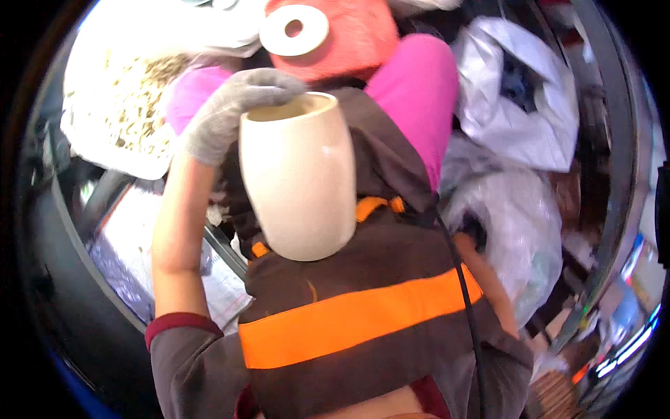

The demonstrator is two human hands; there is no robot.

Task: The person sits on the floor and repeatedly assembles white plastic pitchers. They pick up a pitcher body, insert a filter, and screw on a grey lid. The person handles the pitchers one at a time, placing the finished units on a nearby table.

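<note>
Red pad (363, 35) and white sack (481, 105) sat around. Left hand (237, 105) clamped the vase (300, 188) rim from above; right hand was hidden, couldn't tell.

At the top, a pale disc (314, 33) with a central hole is lying on a red, fuzzy-looking block (359, 38), and at upper left a white bag (82, 84) is holding loose yellowish-brown flakes (143, 98). On the right, a white sack (481, 98) is gaping around something dark, while a grey bar (630, 160) is curving down beyond it. Blurred, mixed clutter (618, 328) is crowding the lower right, and a whitish sheet (223, 290) is lying on the left.
</note>
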